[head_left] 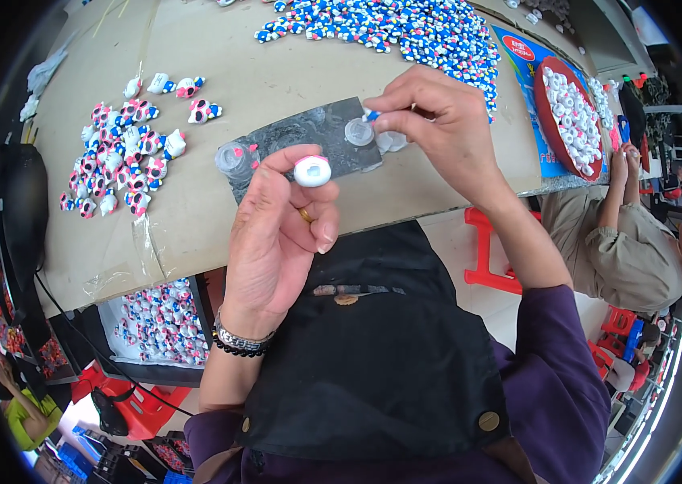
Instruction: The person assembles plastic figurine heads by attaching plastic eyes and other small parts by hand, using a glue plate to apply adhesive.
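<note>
My left hand [270,222] holds a white toy figure head [312,172] with pink along its top edge, pinched between thumb and fingers. A squarish opening in the head faces up toward me. In my right hand [446,121], thumb and fingertips grip a small blue-and-white toy figure body [371,115]. It is held at the rim of a small see-through dish [359,131]; whether the two touch I cannot tell. That dish stands on a dark smeared board [301,129]. A second see-through dish [232,157] and a few pink bits [253,148] lie at the board's left end.
Joined figures [119,157] lie heaped on the left of the table. A big pile of blue-and-white bodies [438,40] covers the far side. At right, a red tray [541,101] holds white heads beside a co-worker [623,234]. Below the table's left edge is a box of figures [165,323].
</note>
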`<move>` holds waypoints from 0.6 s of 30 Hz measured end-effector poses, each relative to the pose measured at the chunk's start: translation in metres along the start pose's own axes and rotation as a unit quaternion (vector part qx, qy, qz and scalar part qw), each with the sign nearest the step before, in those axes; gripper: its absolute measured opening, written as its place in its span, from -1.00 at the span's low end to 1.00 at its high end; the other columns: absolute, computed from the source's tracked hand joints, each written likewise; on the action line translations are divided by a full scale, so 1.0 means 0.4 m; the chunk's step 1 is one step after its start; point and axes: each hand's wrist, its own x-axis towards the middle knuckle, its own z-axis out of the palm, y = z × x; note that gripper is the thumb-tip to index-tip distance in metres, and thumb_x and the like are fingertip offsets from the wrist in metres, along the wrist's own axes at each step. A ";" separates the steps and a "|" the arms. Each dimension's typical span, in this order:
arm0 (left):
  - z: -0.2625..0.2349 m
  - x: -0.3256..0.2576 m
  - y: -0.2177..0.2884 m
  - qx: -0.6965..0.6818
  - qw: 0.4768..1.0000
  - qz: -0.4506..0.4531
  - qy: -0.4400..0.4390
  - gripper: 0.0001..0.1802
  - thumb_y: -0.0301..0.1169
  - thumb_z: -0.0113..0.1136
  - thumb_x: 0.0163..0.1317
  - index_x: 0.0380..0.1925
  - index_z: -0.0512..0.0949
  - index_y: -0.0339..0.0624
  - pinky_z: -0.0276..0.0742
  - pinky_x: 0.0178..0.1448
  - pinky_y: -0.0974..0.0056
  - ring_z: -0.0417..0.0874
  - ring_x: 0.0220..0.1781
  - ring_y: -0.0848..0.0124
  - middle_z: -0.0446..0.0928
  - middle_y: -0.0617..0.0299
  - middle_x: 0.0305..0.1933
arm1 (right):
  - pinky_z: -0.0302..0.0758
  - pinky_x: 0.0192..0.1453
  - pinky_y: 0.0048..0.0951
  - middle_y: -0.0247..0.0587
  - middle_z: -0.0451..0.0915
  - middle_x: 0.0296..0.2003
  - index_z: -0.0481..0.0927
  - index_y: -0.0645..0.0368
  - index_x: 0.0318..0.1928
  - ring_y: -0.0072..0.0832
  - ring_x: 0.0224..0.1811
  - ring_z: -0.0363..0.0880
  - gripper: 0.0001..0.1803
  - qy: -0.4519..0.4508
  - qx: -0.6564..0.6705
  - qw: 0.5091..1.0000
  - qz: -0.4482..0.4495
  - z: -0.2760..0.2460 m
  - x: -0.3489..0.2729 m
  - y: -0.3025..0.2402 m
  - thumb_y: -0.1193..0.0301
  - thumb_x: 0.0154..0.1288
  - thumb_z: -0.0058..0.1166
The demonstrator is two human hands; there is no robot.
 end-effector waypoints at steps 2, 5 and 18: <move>-0.003 0.009 -0.002 -0.016 1.000 0.007 -0.022 -0.59 -0.12 0.01 0.44 0.10 0.37 -0.16 0.37 -0.43 0.40 0.49 -0.46 0.45 0.57 0.17 -0.27 | 0.52 -0.36 -0.52 -0.28 0.63 -0.42 0.70 0.28 -0.39 -0.53 -0.43 0.61 -0.93 0.041 0.055 0.995 0.075 0.002 -0.002 -0.006 0.56 0.06 0.30; 0.000 0.025 -0.004 0.034 0.998 0.016 -0.041 -0.59 -0.16 0.06 0.42 0.13 0.36 -0.15 0.40 -0.36 0.40 0.52 -0.41 0.46 0.59 0.16 -0.23 | 0.47 -0.44 -0.57 -0.31 0.64 -0.42 0.69 0.31 -0.33 -0.65 -0.47 0.55 -0.92 0.036 0.098 0.986 0.132 0.013 -0.009 0.000 0.57 0.14 0.27; 0.027 0.057 -0.046 -0.086 0.995 0.043 -0.036 -0.63 -0.46 0.25 0.27 0.06 0.44 -0.22 0.49 0.03 0.36 0.57 -0.16 0.48 0.57 0.24 -0.12 | 0.39 -0.63 -0.71 -0.20 0.58 -0.36 0.61 0.39 -0.25 -0.65 -0.52 0.56 -0.93 0.124 0.457 0.862 0.178 0.068 -0.046 -0.105 0.66 0.25 0.15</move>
